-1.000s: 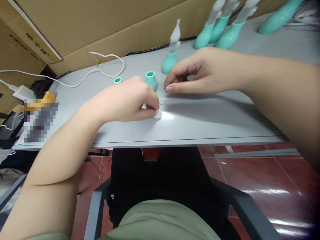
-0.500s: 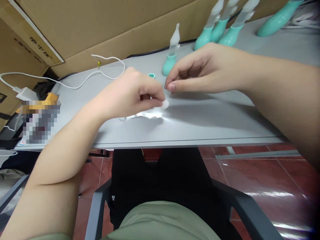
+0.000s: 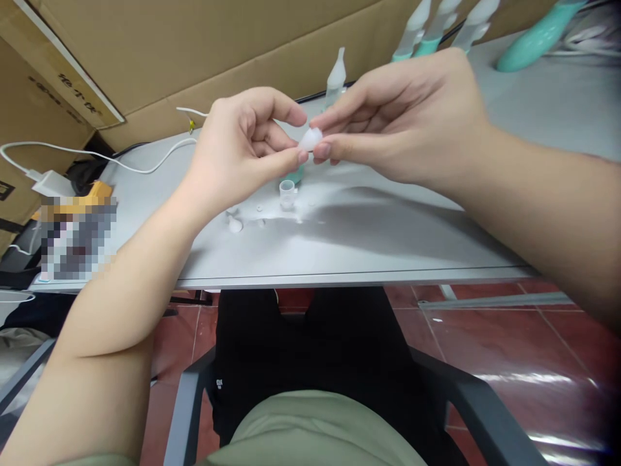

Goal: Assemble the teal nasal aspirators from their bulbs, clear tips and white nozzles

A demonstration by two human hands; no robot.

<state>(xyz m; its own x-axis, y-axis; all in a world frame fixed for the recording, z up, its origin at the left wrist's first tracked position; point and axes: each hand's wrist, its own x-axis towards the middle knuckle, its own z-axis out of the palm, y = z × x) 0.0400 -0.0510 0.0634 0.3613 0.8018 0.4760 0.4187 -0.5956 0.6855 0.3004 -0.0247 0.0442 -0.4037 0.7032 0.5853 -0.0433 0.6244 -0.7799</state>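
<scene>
A small white soft nozzle tip (image 3: 309,139) is held up above the table between my two hands. My right hand (image 3: 412,116) pinches its right end between thumb and forefinger. At the other end, my left hand (image 3: 252,139) has its thumb and a curled finger on the tip, with the forefinger raised off it. Just below stand a short clear plastic cup-like tube (image 3: 287,194) and a mint-green part (image 3: 294,175), partly hidden. Another white nozzle tip (image 3: 235,224) lies to the left, near several tiny pieces.
An assembled nasal aspirator (image 3: 336,77) stands behind my fingers, with several more at the back right. A mint-green bulb (image 3: 538,42) leans at far right. A white cable (image 3: 140,169) crosses the left of the table (image 3: 378,252). Cardboard (image 3: 233,45) walls the back.
My left hand has lifted the white nozzle tip from close to the tabletop. My right hand has come in and taken hold of its other end. The clear tube is now uncovered.
</scene>
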